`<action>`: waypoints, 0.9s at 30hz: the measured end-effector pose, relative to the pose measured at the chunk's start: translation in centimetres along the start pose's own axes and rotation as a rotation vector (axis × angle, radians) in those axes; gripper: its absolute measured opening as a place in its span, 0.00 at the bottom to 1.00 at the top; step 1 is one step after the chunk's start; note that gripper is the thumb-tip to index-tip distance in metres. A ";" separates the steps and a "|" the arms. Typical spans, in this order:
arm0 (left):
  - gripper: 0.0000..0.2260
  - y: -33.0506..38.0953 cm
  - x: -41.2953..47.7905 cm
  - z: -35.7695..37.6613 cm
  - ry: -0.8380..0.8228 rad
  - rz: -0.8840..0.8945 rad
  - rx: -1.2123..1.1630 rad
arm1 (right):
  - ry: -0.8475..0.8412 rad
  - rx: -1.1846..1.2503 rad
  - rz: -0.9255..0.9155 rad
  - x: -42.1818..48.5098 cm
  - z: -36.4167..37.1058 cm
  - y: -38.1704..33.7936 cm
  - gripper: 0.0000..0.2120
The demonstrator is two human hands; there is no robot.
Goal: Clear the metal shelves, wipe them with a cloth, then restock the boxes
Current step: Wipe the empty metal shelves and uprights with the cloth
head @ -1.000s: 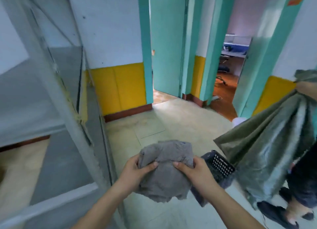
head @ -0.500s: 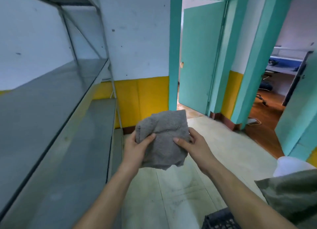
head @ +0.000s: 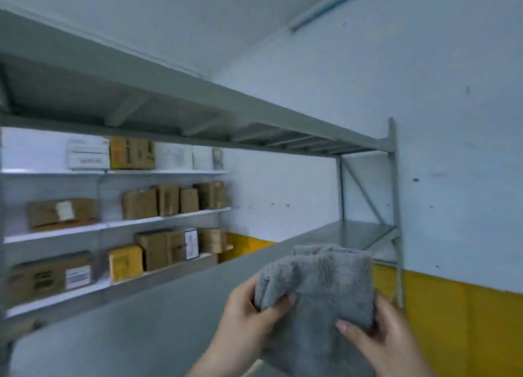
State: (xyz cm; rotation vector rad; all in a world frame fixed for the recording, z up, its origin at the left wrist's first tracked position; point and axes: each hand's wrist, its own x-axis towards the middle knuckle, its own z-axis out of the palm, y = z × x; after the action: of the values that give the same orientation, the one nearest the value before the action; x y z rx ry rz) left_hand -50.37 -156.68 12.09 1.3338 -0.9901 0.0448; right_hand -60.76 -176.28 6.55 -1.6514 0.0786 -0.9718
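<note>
Grey metal shelf [head: 169,320] ahead — fluffy grey cloth [head: 325,286], bunched — gripped by left hand [head: 249,317] and right hand [head: 387,340].

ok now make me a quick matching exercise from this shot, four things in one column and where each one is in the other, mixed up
Things
1. grey cloth
2. cardboard boxes
3. metal shelf
4. yellow wall band

Places
A. on the white shelves at far left
B. low down on the right of the view
C. gripped by the left hand and the right hand
D. running away past the hands, grey top

Pairs: 1-C, 2-A, 3-D, 4-B
</note>
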 end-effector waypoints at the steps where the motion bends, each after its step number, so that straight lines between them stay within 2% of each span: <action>1: 0.13 2.2 1.0 -0.8 0.036 0.026 0.036 | -0.052 0.055 -0.052 1.8 1.0 -2.0 0.50; 3: 0.08 7.4 2.9 -3.1 0.132 0.098 0.131 | -0.134 0.101 -0.139 5.2 3.6 -6.2 0.43; 6: 0.07 14.3 5.3 -5.9 0.229 0.207 0.264 | -0.242 0.212 -0.263 9.0 6.9 -12.5 0.15; 7: 0.08 16.4 6.0 -6.6 0.259 0.225 0.310 | -0.273 0.223 -0.319 10.2 7.7 -14.5 0.14; 12: 0.08 25.2 7.8 -10.3 0.391 0.349 0.478 | -0.388 0.403 -0.438 13.4 13.9 -22.4 0.19; 15: 0.07 29.1 8.7 -12.2 0.454 0.375 0.556 | -0.444 0.432 -0.524 14.5 17.3 -26.3 0.17; 18: 0.08 32.6 10.6 -14.2 0.507 0.451 0.664 | -0.395 0.453 -0.606 16.4 19.3 -30.3 0.16; 22: 0.21 36.6 14.6 -16.6 0.671 0.494 0.977 | -0.300 0.434 -0.597 21.0 22.2 -34.5 0.17; 24: 0.28 38.1 16.7 -17.6 0.731 0.437 1.238 | -0.304 0.293 -0.537 23.3 24.5 -36.7 0.22; 26: 0.34 38.8 18.2 -18.6 0.734 0.328 1.651 | -0.310 -0.067 -0.502 24.8 26.9 -38.2 0.28; 27: 0.34 38.5 18.7 -19.2 0.717 0.296 1.819 | -0.272 -0.287 -0.526 25.3 28.1 -38.3 0.30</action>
State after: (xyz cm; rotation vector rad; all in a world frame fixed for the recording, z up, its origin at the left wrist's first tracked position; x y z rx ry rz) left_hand -49.11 -138.85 55.49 2.3903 -0.2950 1.8710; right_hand -43.14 -154.60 52.57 -2.1123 -0.4381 -1.1500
